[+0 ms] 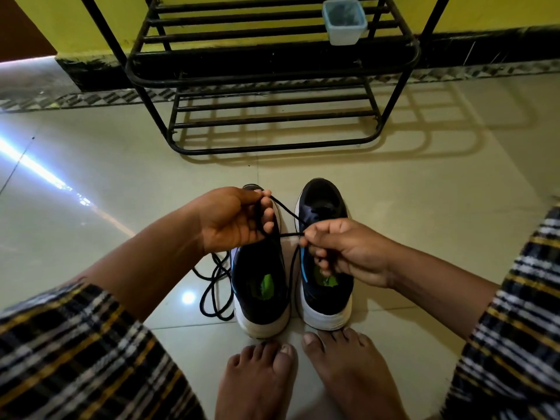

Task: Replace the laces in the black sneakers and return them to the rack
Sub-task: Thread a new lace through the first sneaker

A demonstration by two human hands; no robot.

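Head view: both black sneakers [292, 268] on floor by the bare feet, not yet back on rack [272, 65]. Left hand [233, 219] & right hand [339, 253] each pinch a black lace [288, 213] above them; more lace lies loose on the floor. Lacing mid-way at best, I'd judge.

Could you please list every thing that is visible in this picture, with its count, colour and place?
sneakers: 2, black with white soles, side by side on the floor, heels toward the person
held lace: 1, black, stretched between both hands above the sneakers
loose lace: 1, black, in loops on the floor left of the left sneaker
rack: 1, black metal, against the yellow wall
container: 1, pale and translucent, on the upper shelf of the rack
floor: pale glossy tiles
left hand: 1, holds the lace
right hand: 1, pinches the lace
feet: 2, bare, behind the sneakers
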